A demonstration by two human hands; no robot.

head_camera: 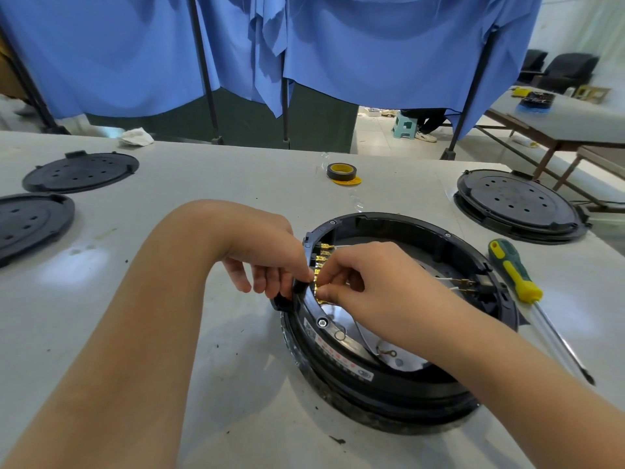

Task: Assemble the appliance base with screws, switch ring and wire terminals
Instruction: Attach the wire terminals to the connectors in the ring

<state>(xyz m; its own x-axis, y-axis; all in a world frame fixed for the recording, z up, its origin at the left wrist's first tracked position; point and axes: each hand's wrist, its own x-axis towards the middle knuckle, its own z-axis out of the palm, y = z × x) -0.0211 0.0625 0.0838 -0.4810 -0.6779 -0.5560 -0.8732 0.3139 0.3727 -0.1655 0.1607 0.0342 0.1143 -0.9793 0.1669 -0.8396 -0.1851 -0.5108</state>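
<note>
Head view: 2 hands working at the terminal row inside a round black appliance base (389,377) on a grey table (203,367).

The base lies open side up at centre right. The left hand (267,262) curls its fingers over the base's left rim beside a small black tab. The right hand (365,282) reaches inside, thumb and forefinger pinching a brass wire terminal (318,282) in the column of terminals on the inner left wall. 2 more terminals on white wires (466,287) sit at the right inner wall, and a ring terminal (387,352) lies loose on the base floor. A green-and-yellow screwdriver (517,275) lies just right of the base. A tape roll (342,172) stands further back, with 3 black perforated covers: 2 at far left (81,170) (30,225), 1 at far right (521,203).
</note>
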